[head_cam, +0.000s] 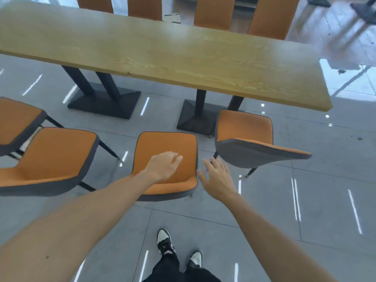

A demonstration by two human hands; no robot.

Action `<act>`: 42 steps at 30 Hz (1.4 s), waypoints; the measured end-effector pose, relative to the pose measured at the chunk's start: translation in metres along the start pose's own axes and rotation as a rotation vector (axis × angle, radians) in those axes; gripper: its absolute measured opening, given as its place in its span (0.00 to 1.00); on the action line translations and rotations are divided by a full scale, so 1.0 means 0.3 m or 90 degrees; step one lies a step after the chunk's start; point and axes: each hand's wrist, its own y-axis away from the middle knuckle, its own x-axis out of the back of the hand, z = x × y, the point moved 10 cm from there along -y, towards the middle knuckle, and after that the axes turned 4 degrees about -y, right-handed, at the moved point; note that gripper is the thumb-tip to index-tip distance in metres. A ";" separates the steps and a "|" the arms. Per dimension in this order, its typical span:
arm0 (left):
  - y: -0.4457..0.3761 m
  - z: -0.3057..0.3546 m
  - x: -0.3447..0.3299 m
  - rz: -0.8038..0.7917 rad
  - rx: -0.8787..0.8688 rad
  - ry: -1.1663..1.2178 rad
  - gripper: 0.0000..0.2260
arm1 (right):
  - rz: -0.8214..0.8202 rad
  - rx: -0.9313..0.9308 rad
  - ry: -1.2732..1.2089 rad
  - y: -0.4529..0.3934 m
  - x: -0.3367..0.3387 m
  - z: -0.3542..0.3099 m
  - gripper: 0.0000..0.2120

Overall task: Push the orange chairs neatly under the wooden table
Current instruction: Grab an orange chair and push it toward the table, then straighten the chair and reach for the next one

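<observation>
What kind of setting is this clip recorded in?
Probably a canteen or cafe dining area: a long wooden table on black pedestal bases, rows of matching orange chairs on both sides, and a glossy grey tiled floor.

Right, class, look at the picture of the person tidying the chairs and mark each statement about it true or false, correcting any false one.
1. The wooden table has nothing lying on its top. True.
2. The left hand is over the seat of the middle chair. True.
3. The right hand is clamped around a table leg. False: it is open, fingers spread, beside the middle chair's right edge, holding nothing.
4. Every near-side chair is already under the table. False: the middle chair and the left chair stand clear of it; only the right chair is close to its edge.
5. Orange chair backs show beyond the table's far side. True.
</observation>
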 end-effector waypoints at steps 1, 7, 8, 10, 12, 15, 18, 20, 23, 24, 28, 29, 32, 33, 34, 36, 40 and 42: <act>0.040 -0.046 -0.011 0.005 0.020 0.004 0.25 | -0.014 0.010 -0.014 0.014 -0.046 -0.041 0.28; 0.243 -0.292 -0.135 -0.006 0.122 -0.017 0.26 | -0.106 0.038 -0.059 0.079 -0.298 -0.169 0.27; 0.264 -0.319 -0.145 0.018 0.121 -0.032 0.26 | -0.119 0.032 -0.060 0.080 -0.331 -0.171 0.27; 0.294 -0.353 -0.155 0.078 0.102 -0.081 0.25 | -0.096 0.029 -0.062 0.078 -0.351 -0.174 0.24; 0.293 -0.378 -0.154 0.121 0.088 -0.114 0.25 | -0.032 0.051 -0.028 0.054 -0.335 -0.197 0.20; 0.242 -0.400 -0.172 0.124 0.058 -0.159 0.25 | 0.012 0.084 -0.026 -0.013 -0.336 -0.256 0.17; 0.198 -0.397 -0.165 0.149 0.010 -0.167 0.23 | 0.012 0.014 -0.033 -0.067 -0.356 -0.254 0.20; 0.160 -0.402 -0.151 0.140 -0.015 -0.176 0.23 | 0.039 -0.032 -0.030 -0.082 -0.346 -0.244 0.19; 0.086 -0.407 -0.098 0.137 -0.057 -0.184 0.24 | 0.054 -0.067 -0.057 -0.117 -0.338 -0.256 0.19; 0.052 -0.409 -0.073 0.138 -0.072 -0.182 0.24 | 0.060 -0.080 -0.062 -0.139 -0.335 -0.260 0.19; -0.082 -0.403 0.004 0.136 -0.113 -0.174 0.25 | 0.081 -0.132 -0.061 -0.242 -0.308 -0.246 0.19; -0.113 -0.393 0.018 0.135 -0.120 -0.172 0.25 | 0.081 -0.139 -0.056 -0.270 -0.296 -0.234 0.19; -0.193 -0.352 0.035 0.127 -0.133 -0.178 0.25 | 0.086 -0.158 -0.039 -0.346 -0.256 -0.184 0.19; -0.219 -0.336 0.040 0.125 -0.136 -0.182 0.25 | 0.089 -0.159 -0.034 -0.371 -0.242 -0.166 0.18; -0.245 -0.322 0.045 0.126 -0.137 -0.186 0.25 | 0.092 -0.155 -0.030 -0.396 -0.227 -0.150 0.18; -0.298 -0.300 0.054 0.124 -0.139 -0.196 0.25 | 0.096 -0.147 -0.020 -0.449 -0.201 -0.124 0.17; -0.416 -0.268 0.084 0.132 -0.134 -0.201 0.25 | 0.105 -0.142 -0.017 -0.561 -0.145 -0.084 0.18; -0.484 -0.257 0.113 0.142 -0.130 -0.190 0.26 | 0.100 -0.141 -0.014 -0.630 -0.120 -0.066 0.18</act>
